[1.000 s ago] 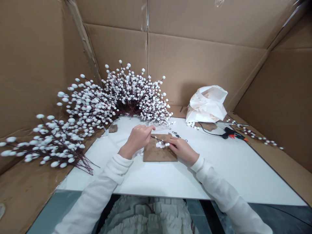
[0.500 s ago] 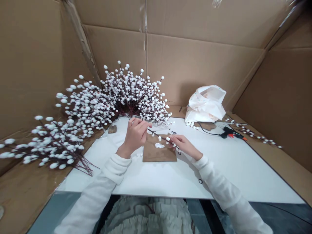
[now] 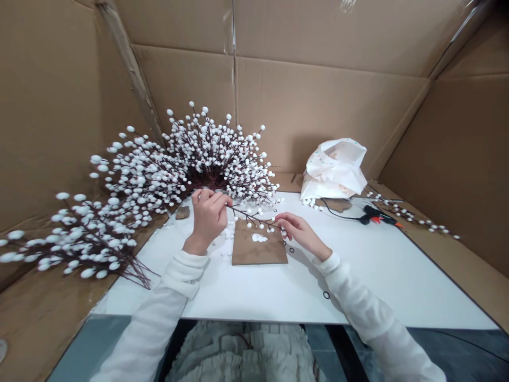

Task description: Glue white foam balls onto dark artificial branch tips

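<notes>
As we pinched the near end of a slender budded twig (image 3: pixel 252 216) in our left hand (image 3: pixel 207 220), its fingers closed around the dark stem, the twig ran almost level above a square of kraft cardboard (image 3: pixel 258 254). Our right hand (image 3: pixel 301 232) lay nearly open, its fingertips (image 3: pixel 280 220) at the twig's far end, though the frame did not settle whether they gripped it or only steadied it. Held from both ends, the twig seemed to be kept clear of the card, where a white patch (image 3: pixel 259 237) sat near the top edge, just below the stem. Loose white buds (image 3: pixel 228 245) lay beside the card on the white worktop (image 3: pixel 254 297), and small black rings (image 3: pixel 291 250) dotted the surface to its right. A great fan of white-budded branches (image 3: pixel 214 159) was heaped to our left, apparently pushed aside to leave the middle of the board free for close work. To our right, within reach, rested a black hot glue gun (image 3: pixel 376 215) with an orange trigger, near a crumpled white plastic bag (image 3: pixel 333 171) and a thin loose sprig (image 3: pixel 409 215). Cardboard walls (image 3: pixel 318 106) enclosed the whole setup.
</notes>
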### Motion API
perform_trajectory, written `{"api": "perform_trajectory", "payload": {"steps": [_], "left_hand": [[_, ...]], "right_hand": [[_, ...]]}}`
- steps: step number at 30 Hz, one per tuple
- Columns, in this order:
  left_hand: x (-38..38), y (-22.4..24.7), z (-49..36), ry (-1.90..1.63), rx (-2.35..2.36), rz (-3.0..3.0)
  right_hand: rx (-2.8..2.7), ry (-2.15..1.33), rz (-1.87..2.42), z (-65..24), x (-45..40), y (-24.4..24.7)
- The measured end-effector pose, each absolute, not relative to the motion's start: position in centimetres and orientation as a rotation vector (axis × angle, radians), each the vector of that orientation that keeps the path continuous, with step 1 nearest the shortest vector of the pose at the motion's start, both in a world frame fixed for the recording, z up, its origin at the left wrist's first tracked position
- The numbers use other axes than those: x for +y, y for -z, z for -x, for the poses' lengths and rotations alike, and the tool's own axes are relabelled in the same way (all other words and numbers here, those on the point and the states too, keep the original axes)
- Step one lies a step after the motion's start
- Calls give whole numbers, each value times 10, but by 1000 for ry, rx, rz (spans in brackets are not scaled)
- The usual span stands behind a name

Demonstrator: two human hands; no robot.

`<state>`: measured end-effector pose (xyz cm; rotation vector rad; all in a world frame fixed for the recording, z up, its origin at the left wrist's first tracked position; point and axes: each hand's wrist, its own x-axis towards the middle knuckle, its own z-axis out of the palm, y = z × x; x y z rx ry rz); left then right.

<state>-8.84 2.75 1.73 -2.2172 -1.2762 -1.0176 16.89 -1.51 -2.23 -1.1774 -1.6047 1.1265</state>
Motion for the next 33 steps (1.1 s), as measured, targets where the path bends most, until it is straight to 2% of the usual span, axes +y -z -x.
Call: {"api": "perform_trajectory", "payload": {"steps": [10,25,33], "left_hand": [[32,-15,92,1053,-1311,2227],[31,-15,90,1063,-1379,2220],[33,-15,89,1082,-1454,2237]], "right_hand": [[-1884,-806,1166,-166,-19,29],[-1940,-922,1093,-172,-20,27],[-1994,-722,1139,-169,-21,27]]}}
